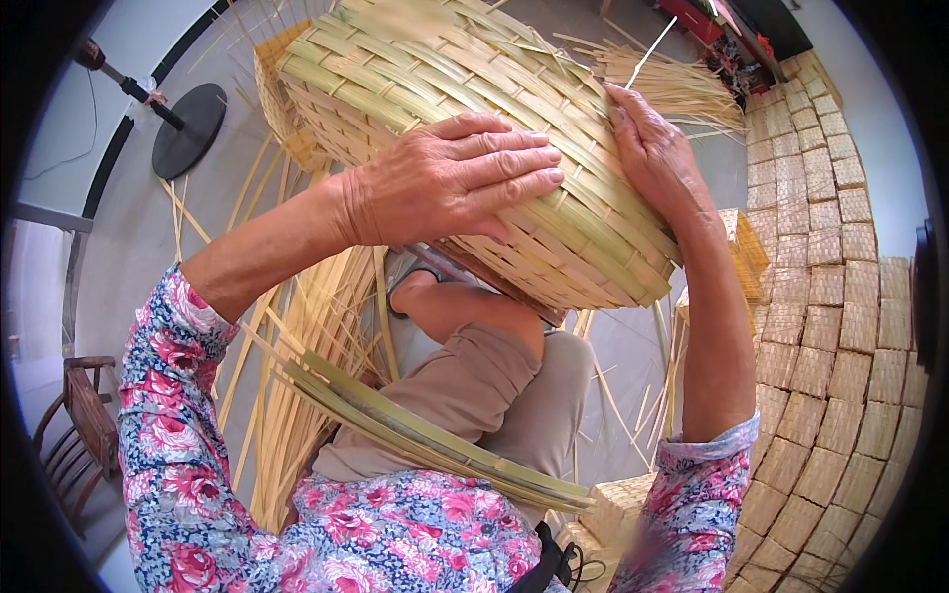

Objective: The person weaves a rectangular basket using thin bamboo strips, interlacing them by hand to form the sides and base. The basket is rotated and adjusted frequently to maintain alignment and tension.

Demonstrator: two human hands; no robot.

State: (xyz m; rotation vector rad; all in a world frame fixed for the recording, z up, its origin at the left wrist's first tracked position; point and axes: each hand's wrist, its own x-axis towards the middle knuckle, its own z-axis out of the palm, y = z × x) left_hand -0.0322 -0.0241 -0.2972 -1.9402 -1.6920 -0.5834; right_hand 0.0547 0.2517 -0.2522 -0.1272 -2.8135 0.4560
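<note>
A woven bamboo basket (583, 232) of pale green and yellow strips is tilted above my knees. My left hand (465, 173) lies flat across its side, the fingers stretched out and side by side. At the basket's upper right edge, my right hand (657, 148) grips the weave, with the thumb on the near side and some fingertips hidden. A thin pale strip (652, 51) sticks up beside the right fingers. Across my lap lie several thicker green bamboo splints (425, 425), touched by neither hand.
Long loose bamboo strips (297, 395) spread over the floor at the left, and another heap (672, 84) lies beyond the basket. Stacked woven pieces (830, 306) line the right side. A round black stand base (190, 130) and a wooden chair (87, 425) stand at the left.
</note>
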